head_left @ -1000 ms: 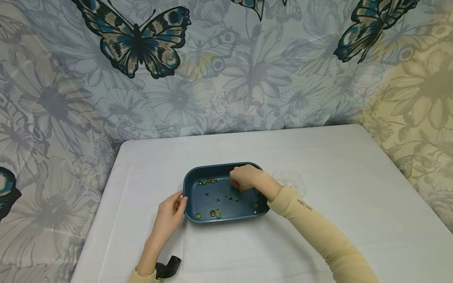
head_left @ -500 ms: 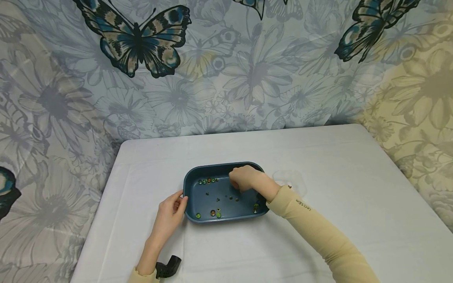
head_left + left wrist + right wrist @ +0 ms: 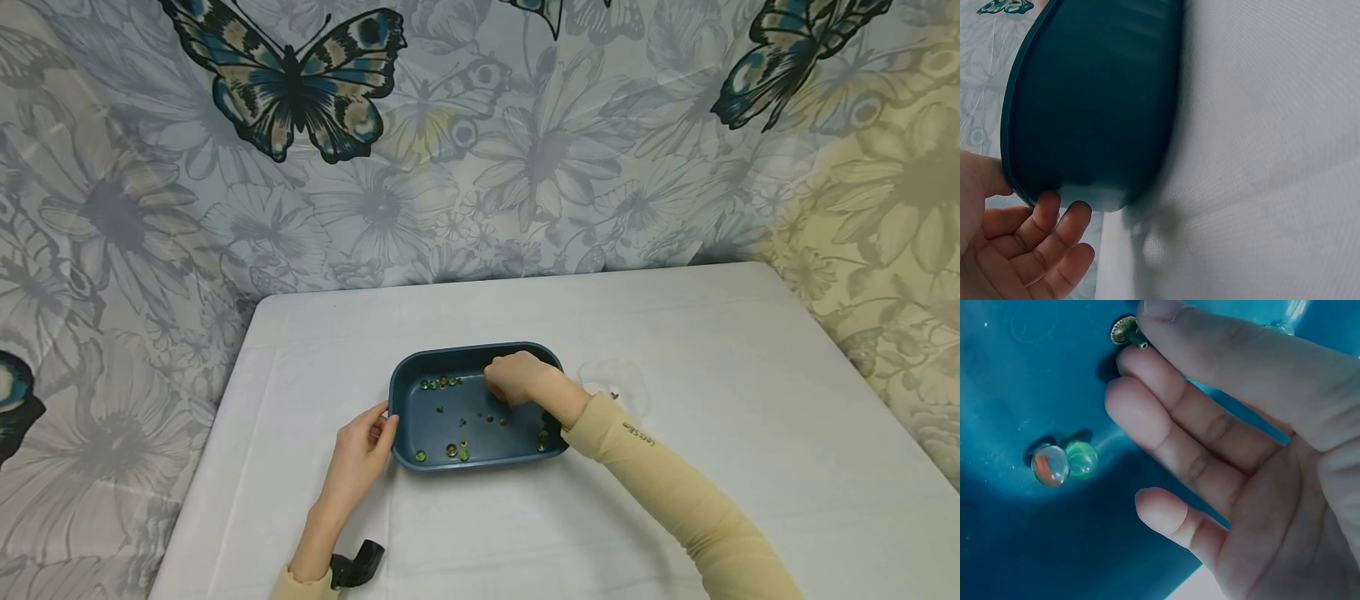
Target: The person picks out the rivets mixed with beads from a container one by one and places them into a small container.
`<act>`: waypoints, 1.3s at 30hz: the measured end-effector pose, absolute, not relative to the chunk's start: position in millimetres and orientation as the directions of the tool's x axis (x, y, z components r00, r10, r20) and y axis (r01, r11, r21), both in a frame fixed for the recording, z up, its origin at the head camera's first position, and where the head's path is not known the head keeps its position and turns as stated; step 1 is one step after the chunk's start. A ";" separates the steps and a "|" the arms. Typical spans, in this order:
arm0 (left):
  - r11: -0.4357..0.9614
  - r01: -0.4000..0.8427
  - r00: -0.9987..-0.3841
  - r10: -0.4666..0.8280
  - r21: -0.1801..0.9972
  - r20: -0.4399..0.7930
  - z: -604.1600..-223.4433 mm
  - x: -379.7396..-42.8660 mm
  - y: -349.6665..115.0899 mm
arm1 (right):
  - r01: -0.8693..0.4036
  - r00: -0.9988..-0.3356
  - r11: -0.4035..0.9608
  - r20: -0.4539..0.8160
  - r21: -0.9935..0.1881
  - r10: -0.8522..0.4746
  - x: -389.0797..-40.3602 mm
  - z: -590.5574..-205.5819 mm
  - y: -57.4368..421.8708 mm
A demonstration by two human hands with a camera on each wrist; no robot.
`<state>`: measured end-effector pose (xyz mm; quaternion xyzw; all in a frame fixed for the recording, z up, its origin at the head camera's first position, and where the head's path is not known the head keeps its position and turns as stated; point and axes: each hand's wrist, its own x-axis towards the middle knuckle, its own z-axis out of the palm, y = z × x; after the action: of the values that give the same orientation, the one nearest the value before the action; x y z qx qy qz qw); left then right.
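Note:
A dark blue rectangular tray (image 3: 480,467) stands on the white table, with glass marbles and tiny metal pieces scattered inside. My left hand (image 3: 356,457) holds the tray's left end; in the left wrist view its thumb and fingers (image 3: 1074,222) lie at the rim. Inside the tray's right half, my right hand (image 3: 517,377) reaches down. The right wrist view shows a brass-coloured stud (image 3: 1125,330) with a round head and short stem, pinched at the thumb tip; the index finger is mostly hidden. An orange-streaked marble (image 3: 1050,465) and a green marble (image 3: 1082,460) lie nearby.
Right of the tray lies a clear plastic dish (image 3: 633,387), partly behind the right sleeve, with a small metal piece (image 3: 615,396) at it. A black wrist mount (image 3: 357,565) sticks out from the left wrist. Butterfly-patterned fabric (image 3: 487,208) hangs behind the table.
My right forearm has shifted very slightly left, so more of the small piece at the clear dish shows. The left hand keeps its place on the tray.

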<state>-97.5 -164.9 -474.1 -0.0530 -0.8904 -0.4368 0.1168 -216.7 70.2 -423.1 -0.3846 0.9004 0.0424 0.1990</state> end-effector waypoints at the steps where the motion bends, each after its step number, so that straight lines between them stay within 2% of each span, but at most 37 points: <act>1: 0.612 0.199 -0.967 -0.006 0.765 0.256 -474.1 -97.6 -164.9 | -0.710 -0.626 0.700 -0.389 -0.074 -0.676 -216.6 -423.3 70.1; 39: 0.621 0.193 -0.967 -0.011 0.760 0.255 -471.8 -97.4 -163.7 | -0.725 -0.647 0.687 -0.304 -0.035 -0.699 -214.3 -430.6 69.5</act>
<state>-97.4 -163.7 -471.8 -0.0510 -0.8925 -0.4323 0.1182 -214.3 69.5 -430.6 -0.3928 0.9065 0.0449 0.1483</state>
